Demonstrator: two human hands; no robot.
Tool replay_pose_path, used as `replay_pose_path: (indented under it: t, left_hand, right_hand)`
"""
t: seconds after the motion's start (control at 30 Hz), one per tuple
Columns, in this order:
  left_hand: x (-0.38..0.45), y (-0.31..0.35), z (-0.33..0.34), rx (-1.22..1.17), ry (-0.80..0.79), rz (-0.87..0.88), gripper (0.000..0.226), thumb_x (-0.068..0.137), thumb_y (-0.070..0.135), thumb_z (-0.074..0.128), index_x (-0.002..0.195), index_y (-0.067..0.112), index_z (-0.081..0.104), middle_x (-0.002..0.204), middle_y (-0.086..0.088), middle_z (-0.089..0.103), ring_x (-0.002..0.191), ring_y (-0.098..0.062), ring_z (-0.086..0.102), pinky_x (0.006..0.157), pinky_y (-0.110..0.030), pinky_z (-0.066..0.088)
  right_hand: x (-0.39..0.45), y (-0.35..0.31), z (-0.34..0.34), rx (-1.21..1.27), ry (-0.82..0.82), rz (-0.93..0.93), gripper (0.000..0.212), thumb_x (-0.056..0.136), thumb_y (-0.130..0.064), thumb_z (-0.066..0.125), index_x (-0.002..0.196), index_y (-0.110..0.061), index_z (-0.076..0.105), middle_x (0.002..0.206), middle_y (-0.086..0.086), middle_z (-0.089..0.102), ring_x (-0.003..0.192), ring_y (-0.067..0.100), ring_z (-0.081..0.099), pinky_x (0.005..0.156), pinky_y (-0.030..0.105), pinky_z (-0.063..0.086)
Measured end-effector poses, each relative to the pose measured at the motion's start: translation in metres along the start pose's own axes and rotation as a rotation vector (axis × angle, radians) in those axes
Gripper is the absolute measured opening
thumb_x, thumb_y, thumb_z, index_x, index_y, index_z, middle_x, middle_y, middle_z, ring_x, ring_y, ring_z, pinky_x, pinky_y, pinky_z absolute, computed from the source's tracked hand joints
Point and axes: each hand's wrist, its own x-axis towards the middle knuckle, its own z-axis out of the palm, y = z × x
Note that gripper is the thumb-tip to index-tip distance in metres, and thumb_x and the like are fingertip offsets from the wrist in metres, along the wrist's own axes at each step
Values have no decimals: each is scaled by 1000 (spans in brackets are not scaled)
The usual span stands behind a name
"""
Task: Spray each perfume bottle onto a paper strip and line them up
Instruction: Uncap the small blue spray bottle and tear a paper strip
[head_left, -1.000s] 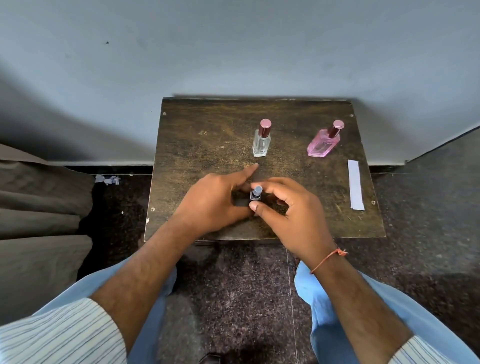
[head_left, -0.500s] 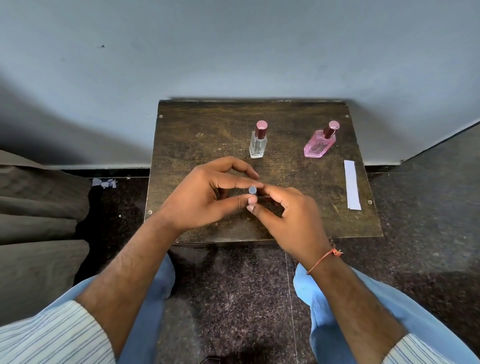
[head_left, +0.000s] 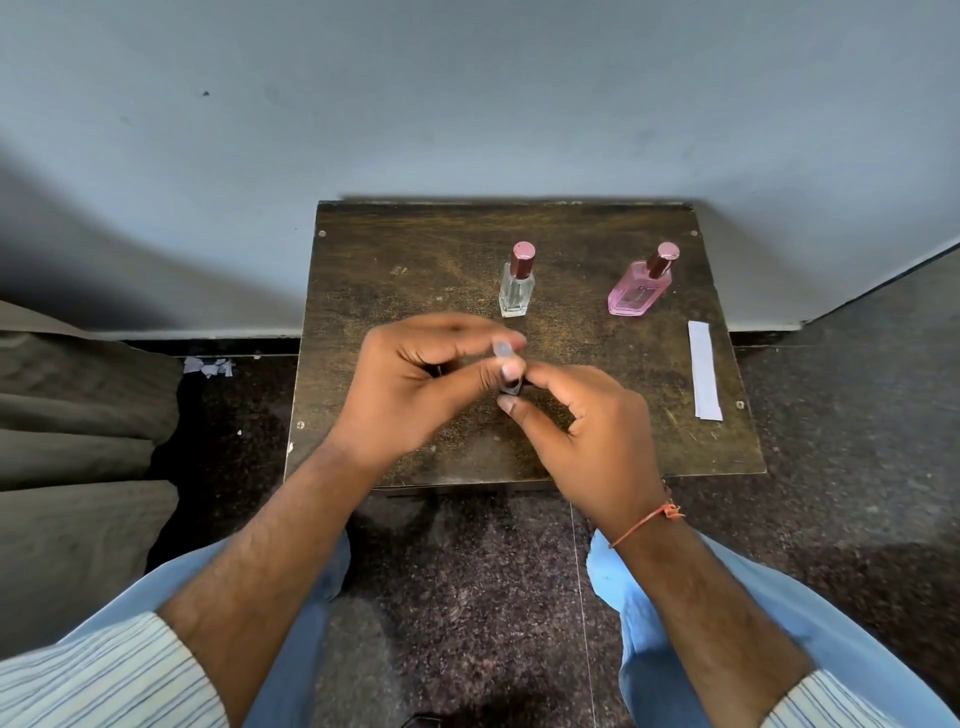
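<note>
My left hand (head_left: 415, 384) and my right hand (head_left: 587, 436) meet above the middle of the dark wooden table (head_left: 395, 270). The right fingers grip a small dark bottle (head_left: 511, 387), mostly hidden. The left thumb and forefinger pinch its grey cap (head_left: 503, 347) just above it; I cannot tell whether the cap is off. A clear bottle with a maroon cap (head_left: 517, 291) stands behind the hands. A pink bottle with a maroon cap (head_left: 638, 296) stands to its right. A white paper strip (head_left: 704, 370) lies along the table's right edge.
The table stands against a grey wall. Torn paper bits (head_left: 208, 366) lie on the dark floor to the left, beside a grey cloth-covered surface (head_left: 67, 415). My knees in blue trousers sit under the table's near edge.
Both hands have lifted the small dark bottle off the table. The left fingers moved from beside the bottle onto its grey cap, which now sits slightly higher.
</note>
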Motion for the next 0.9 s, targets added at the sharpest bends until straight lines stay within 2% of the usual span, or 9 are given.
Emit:
replay_pose_path:
  t: [0.07, 0.17, 0.27, 0.3, 0.4, 0.5, 0.6, 0.77, 0.9]
  left_hand:
    - [4, 7, -3, -56, 35, -1, 26, 90, 9, 83, 116, 5, 80, 113, -8, 82, 89, -14, 81, 71, -26, 63]
    - [7, 7, -18, -33, -28, 1, 26, 89, 12, 86, 114, 9, 81, 113, -6, 83, 94, -33, 81, 71, -45, 65]
    - [8, -6, -31, 50, -29, -31, 30, 88, 16, 88, 117, 11, 81, 106, -10, 74, 81, -39, 66, 58, -52, 51]
    - [8, -11, -34, 82, -17, -41, 32, 87, 17, 88, 118, 13, 81, 104, -13, 69, 77, -36, 60, 55, -48, 46]
    - [3, -20, -44, 181, -17, -102, 31, 87, 23, 88, 118, 20, 82, 99, -8, 69, 63, -5, 48, 54, -25, 41]
    - [-3, -22, -50, 328, -49, -159, 27, 89, 29, 88, 114, 23, 86, 98, 7, 76, 60, -4, 54, 55, -18, 44]
    - [-5, -23, -53, 459, -78, -193, 24, 89, 31, 89, 112, 25, 87, 97, 13, 79, 71, 3, 67, 64, -6, 44]
    - [-6, -29, -61, 635, -142, -257, 26, 89, 48, 85, 112, 36, 86, 95, 20, 79, 83, 3, 71, 68, -25, 57]
    - [-7, -31, -63, 693, -165, -302, 26, 88, 52, 84, 112, 42, 85, 93, 23, 78, 88, 1, 73, 73, -35, 65]
  right_hand:
    - [-2, 2, 2, 4, 6, 18, 30, 94, -26, 85, 123, -21, 81, 109, -5, 82, 100, 16, 76, 85, 40, 62]
    - [-2, 3, 5, 46, -16, 34, 27, 93, -29, 86, 119, -21, 81, 108, -7, 80, 103, 14, 73, 89, 36, 59]
    - [2, 8, 3, 57, -63, 75, 26, 93, -30, 86, 117, -23, 82, 112, -12, 76, 111, 14, 67, 97, 30, 54]
    - [3, 10, 2, 52, -80, 81, 24, 93, -30, 86, 115, -23, 82, 114, -13, 75, 113, 14, 66, 99, 27, 52]
    - [7, 12, 1, 41, -130, 97, 23, 93, -30, 85, 115, -26, 81, 117, -16, 73, 115, 14, 64, 100, 17, 45]
    - [7, 12, 1, 36, -156, 96, 23, 94, -29, 84, 117, -28, 81, 118, -19, 73, 116, 13, 63, 100, 15, 43]
    - [7, 13, -1, 38, -167, 97, 23, 94, -28, 84, 117, -28, 80, 119, -19, 74, 116, 12, 62, 101, 12, 41]
    - [8, 14, -3, 17, -170, 99, 24, 95, -26, 83, 119, -25, 80, 119, -17, 75, 117, 13, 61, 100, 7, 37]
    - [8, 15, -6, 14, -168, 104, 30, 95, -24, 83, 125, -25, 79, 122, -18, 73, 117, 14, 60, 100, 2, 34]
